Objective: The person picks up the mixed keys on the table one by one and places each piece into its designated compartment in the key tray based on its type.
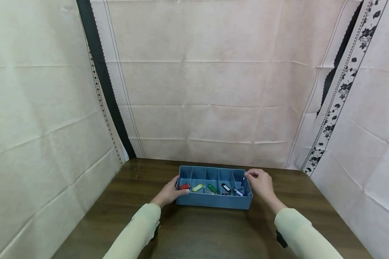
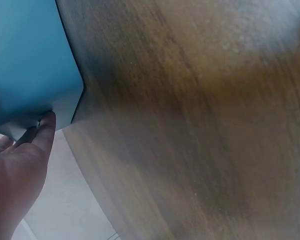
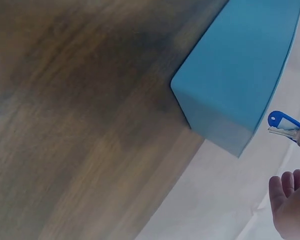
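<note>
A blue divided box (image 1: 210,202) stands on the table, with a row of compartments along it. My left hand (image 1: 169,192) grips its left end, thumb over the front rim; in the left wrist view its fingers press the end wall. My right hand (image 1: 262,184) is above the box's right end and pinches a key with a blue tag (image 3: 276,119), hanging over the rightmost compartment. From left, the compartments hold a red tag (image 1: 184,186), a yellow tag (image 1: 197,187), a green tag (image 1: 212,188), a black tag (image 1: 226,187) and a blue tag (image 1: 238,192).
The dark wooden table (image 1: 201,233) has its far edge just behind the box. Pale cloth sheets (image 1: 214,82) hang at the back and on both sides, the right one edged with a floral band (image 1: 338,97).
</note>
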The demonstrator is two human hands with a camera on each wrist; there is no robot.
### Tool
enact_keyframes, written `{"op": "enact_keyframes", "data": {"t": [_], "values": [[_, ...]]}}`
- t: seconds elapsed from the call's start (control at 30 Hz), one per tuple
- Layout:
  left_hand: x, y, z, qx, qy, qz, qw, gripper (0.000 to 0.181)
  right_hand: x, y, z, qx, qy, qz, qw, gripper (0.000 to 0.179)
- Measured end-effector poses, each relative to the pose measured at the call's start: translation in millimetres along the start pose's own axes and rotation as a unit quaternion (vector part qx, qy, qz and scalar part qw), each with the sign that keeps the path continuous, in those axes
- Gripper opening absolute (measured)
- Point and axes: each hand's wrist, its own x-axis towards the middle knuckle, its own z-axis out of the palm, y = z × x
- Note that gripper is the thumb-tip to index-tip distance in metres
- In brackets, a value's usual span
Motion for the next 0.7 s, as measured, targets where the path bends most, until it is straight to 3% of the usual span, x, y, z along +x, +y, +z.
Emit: {"op": "enact_keyframes", "data": {"t": [0.37,0.7], "values": [[-1.1,0.0,-0.1,-0.003,0.0,-0.005,1.0,0.094,12.8,5.7,13.6,-0.01,0.02,0.023,0.9995,0.021],[-0.9,1.8,-1.4,0.001,-0.002,-0.002,1.0,0.096,16.9,13.4,21.2,-0.014,0.001,0.04,0.9991,0.027]]}}
